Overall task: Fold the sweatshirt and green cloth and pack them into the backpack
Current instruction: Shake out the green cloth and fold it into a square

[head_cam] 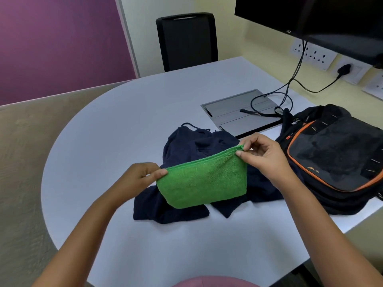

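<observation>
A pale rounded table [128, 112] fills the view, with a black chair [186, 41] at its far side and a dark monitor [323, 19] hanging over the right corner. A black backpack [335, 162] with orange piping lies flat at the right edge. Just left of it, a navy sweatshirt [186, 146] sits rumpled and unfolded on the tabletop. Above the sweatshirt, the green cloth [202, 180] hangs doubled over, stretched between both hands. The left hand [143, 175] pinches its left top corner between thumb and fingers; the right hand [263, 154] pinches the right top corner, remaining fingers loosely curled.
</observation>
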Available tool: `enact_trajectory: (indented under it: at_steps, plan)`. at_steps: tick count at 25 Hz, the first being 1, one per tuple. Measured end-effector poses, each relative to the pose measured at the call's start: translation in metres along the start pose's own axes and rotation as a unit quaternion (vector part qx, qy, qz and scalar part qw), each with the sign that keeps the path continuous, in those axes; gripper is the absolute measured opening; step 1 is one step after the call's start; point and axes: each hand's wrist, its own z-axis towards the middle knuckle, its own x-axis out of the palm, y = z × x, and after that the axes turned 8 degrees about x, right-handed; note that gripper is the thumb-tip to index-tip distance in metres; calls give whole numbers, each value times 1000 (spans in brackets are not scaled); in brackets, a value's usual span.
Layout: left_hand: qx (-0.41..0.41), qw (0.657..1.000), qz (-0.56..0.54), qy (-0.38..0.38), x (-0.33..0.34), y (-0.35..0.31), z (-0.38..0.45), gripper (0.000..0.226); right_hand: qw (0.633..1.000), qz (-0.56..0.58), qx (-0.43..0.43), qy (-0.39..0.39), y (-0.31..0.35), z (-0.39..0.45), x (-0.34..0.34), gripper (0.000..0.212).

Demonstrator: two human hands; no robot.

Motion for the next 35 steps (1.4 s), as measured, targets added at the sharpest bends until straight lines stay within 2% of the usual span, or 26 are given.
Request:
enact_trajectory:
  at_steps: [3,6,8,9,11,13,16,20,23,26,28,31,33,35]
  plan:
    - [-49,998,-6,-27,-7,5,37,44,992,-48,102,-61,-8,37,8,31]
    - [-109,977,-106,-151,3,26,77,26,970,-97,180,-132,-40,81,15,18]
    - [-168,964,-109,-178,20,54,84,43,956,-158,202,-145,-68,91,16,26]
    - [-207,959,-106,-164,34,68,79,50,951,-175,211,-145,-83,89,16,30]
    - [-265,947,-126,-135,60,91,64,49,945,-181,234,-138,-113,75,17,29]
    - [-274,940,-149,-137,82,103,51,42,934,-172,285,-128,-136,57,21,28]
    - [-236,950,-107,-175,101,102,44,20,928,-142,316,-137,-156,33,29,31]
    - [-218,952,-34,-211,109,101,49,25,926,-147,313,-153,-163,36,33,26]
    - [-209,949,-50,-231,116,96,52,22,920,-142,327,-161,-170,48,29,31]
    - [-280,938,-90,-182,115,97,60,31,918,-153,331,-158,-173,51,28,33]
    - [-316,928,-142,-138,107,102,66,30,921,-107,357,-114,-168,51,30,29]
    - [-319,891,-291,-139,96,103,67,12,906,77,414,-39,-156,50,28,23]
    - [-316,880,-327,-138,94,101,65,9,899,149,412,-15,-155,45,26,25]
    - [-305,883,-333,-127,95,97,63,14,896,179,406,0,-153,41,26,26]
